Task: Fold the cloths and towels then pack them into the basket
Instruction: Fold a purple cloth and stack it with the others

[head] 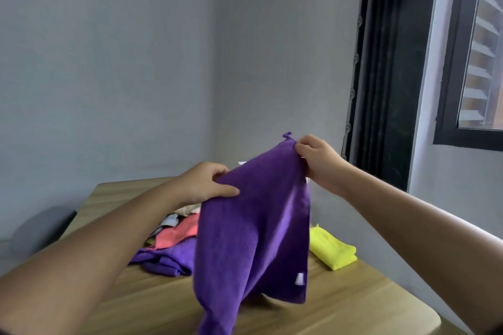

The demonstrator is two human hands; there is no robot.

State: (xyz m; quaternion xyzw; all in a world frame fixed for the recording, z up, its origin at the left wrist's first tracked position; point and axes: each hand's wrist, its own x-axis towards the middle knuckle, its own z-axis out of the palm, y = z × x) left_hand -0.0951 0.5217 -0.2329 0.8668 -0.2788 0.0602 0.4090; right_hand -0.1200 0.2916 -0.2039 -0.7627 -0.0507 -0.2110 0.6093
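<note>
Dangling up close, purple towel (253, 226), hanging between and below both hands, clear of the worktop (353, 294) bar maybe the bottom tip. Looks soft, light, floppy, likely more grippy than slick; best taken by the top corners. Pinched at top right by right hand (318, 163), gripped along top left by left hand (206, 185). Folded yellow cloth (332, 250) just right, heap of loose cloths (174, 242) behind left.

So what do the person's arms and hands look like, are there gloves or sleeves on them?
No gloves. The left hand and the right hand are both bare, with no rings showing. The left forearm and the right forearm are bare too, as far as the picture reaches: no sleeve, watch or bracelet is in view.
</note>
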